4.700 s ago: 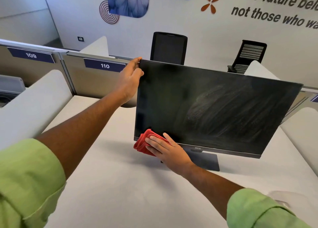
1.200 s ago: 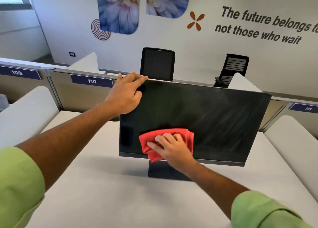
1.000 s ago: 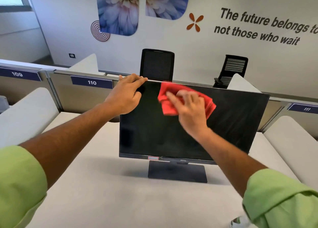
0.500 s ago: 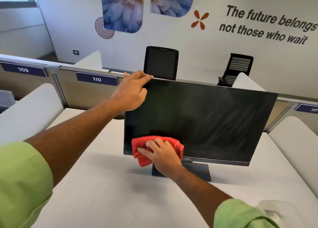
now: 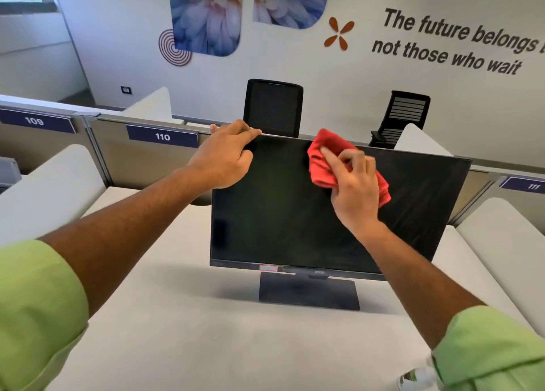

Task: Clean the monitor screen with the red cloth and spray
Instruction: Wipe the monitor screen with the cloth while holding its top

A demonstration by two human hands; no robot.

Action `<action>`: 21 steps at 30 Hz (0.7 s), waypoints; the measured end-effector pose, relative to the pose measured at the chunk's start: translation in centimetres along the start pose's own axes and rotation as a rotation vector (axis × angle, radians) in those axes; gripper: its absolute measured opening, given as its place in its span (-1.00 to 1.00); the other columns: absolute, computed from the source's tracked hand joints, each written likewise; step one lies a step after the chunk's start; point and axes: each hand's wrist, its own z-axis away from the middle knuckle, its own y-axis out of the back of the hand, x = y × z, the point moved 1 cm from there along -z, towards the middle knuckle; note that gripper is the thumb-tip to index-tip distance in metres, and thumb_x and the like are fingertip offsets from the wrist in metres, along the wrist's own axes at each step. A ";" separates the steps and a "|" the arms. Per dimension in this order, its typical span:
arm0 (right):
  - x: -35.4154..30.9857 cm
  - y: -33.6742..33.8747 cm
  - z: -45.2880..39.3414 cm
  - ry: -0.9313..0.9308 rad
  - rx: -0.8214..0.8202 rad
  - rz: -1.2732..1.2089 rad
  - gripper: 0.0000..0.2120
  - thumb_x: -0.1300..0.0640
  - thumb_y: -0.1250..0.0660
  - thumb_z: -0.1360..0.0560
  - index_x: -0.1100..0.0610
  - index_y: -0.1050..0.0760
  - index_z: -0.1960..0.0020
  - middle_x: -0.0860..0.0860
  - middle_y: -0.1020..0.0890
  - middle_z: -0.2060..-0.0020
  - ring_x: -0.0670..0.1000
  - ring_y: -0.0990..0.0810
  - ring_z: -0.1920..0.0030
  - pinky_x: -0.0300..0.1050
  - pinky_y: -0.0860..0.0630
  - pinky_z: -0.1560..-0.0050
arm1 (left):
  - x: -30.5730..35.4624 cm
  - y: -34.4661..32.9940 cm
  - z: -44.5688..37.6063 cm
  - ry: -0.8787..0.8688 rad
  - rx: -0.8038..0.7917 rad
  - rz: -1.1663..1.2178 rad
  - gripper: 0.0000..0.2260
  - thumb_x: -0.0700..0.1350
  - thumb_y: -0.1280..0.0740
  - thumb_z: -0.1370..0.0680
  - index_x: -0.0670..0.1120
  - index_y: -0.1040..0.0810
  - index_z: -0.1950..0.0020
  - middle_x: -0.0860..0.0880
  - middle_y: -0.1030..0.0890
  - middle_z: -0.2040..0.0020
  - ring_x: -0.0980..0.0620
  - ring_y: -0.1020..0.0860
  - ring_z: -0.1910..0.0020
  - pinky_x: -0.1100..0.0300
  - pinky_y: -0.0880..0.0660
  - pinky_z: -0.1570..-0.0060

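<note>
A black monitor stands on its flat base on the white desk, screen dark and facing me. My left hand grips the screen's top left corner. My right hand presses a bunched red cloth flat against the upper middle of the screen, just below the top edge. Faint wipe streaks show on the right part of the screen. A spray bottle peeks in at the bottom right, mostly hidden by my green sleeve.
White curved dividers flank the desk on both sides. Grey partitions with number plates 109, 110 and 111 run behind the monitor. Two black office chairs stand beyond them against a wall with lettering.
My right hand has swept the red cloth from the screen's lower left edge up to the upper middle. My left hand keeps its hold on the top corner.
</note>
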 end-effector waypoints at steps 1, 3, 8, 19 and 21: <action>-0.8 -0.1 -0.6 -0.058 0.017 -0.016 -0.36 0.35 -0.35 -0.53 -0.02 -0.47 -0.56 0.11 -0.54 -0.22 0.23 -0.47 -0.16 0.14 -0.54 -0.20 | 0.0 0.1 0.0 -0.001 -0.003 -0.009 -0.56 -0.08 -0.12 -0.63 -0.02 -0.37 -0.52 0.03 -0.41 -0.36 -0.04 -0.34 -0.40 -0.22 -0.22 -0.49; -3.2 -0.8 -0.1 -0.091 0.022 -0.036 -0.34 0.34 -0.32 -0.50 -0.05 -0.49 -0.55 0.09 -0.55 -0.19 0.22 -0.47 -0.13 0.12 -0.49 -0.19 | -0.1 0.3 0.1 -0.003 -0.002 -0.026 -0.55 -0.05 -0.10 -0.61 -0.02 -0.37 -0.52 0.02 -0.42 -0.36 -0.04 -0.36 -0.39 -0.13 -0.30 -0.46; -9.2 -4.5 8.7 0.242 -0.201 -0.070 -0.46 0.23 -0.33 -0.54 -0.13 -0.55 -0.47 0.00 -0.60 -0.13 0.16 -0.54 -0.01 0.05 -0.46 0.11 | -0.2 0.6 0.2 -0.003 -0.003 -0.046 -0.54 -0.08 -0.09 -0.60 -0.05 -0.39 -0.51 0.00 -0.43 -0.36 -0.05 -0.38 -0.35 -0.17 -0.31 -0.43; -4.6 -3.5 9.7 0.368 -0.302 -0.060 -0.53 0.17 -0.25 -0.59 -0.16 -0.54 -0.43 -0.02 -0.57 -0.15 0.14 -0.55 -0.07 0.07 -0.45 0.11 | 0.3 0.7 0.0 0.026 -0.004 0.007 -0.54 -0.08 -0.10 -0.58 -0.02 -0.44 -0.48 0.02 -0.43 -0.36 -0.06 -0.40 -0.33 -0.24 -0.27 -0.45; -2.8 -2.1 5.6 0.242 -0.167 -0.043 -0.48 0.23 -0.27 -0.56 -0.12 -0.55 -0.46 0.02 -0.57 -0.16 0.20 -0.55 -0.07 0.12 -0.47 0.05 | 0.3 0.6 0.0 0.030 0.004 0.016 -0.53 -0.08 -0.10 -0.57 -0.02 -0.44 -0.48 0.01 -0.43 -0.36 -0.06 -0.39 -0.34 -0.21 -0.29 -0.44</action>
